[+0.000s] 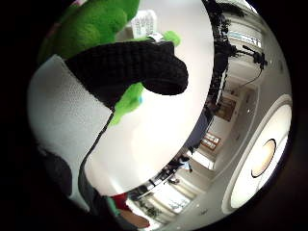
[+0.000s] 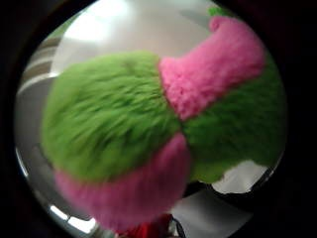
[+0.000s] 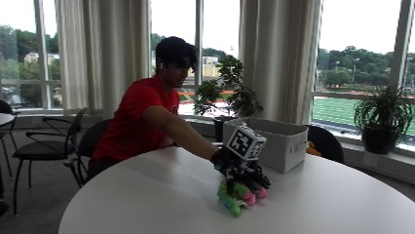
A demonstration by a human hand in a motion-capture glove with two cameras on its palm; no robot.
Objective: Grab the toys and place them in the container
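A green and pink plush toy [image 3: 238, 196] lies on the round white table [image 3: 156, 195], a little in front of the grey container [image 3: 272, 141]. My gloved right hand [image 3: 241, 170] is on top of the toy, its fingers curled down around it. In the thumb side palm view the toy [image 2: 148, 134] fills the picture, green fur with pink patches. In the little finger side palm view a black gloved finger [image 1: 139, 67] curls across the green plush [image 1: 96, 21], which carries a white label [image 1: 143, 23]. Whether the toy is off the table I cannot tell.
The grey container stands open-topped at the table's far side, beside the person's reaching arm. Chairs [image 3: 45, 146] stand to the left of the table. Potted plants [image 3: 383, 117] line the window sill behind.
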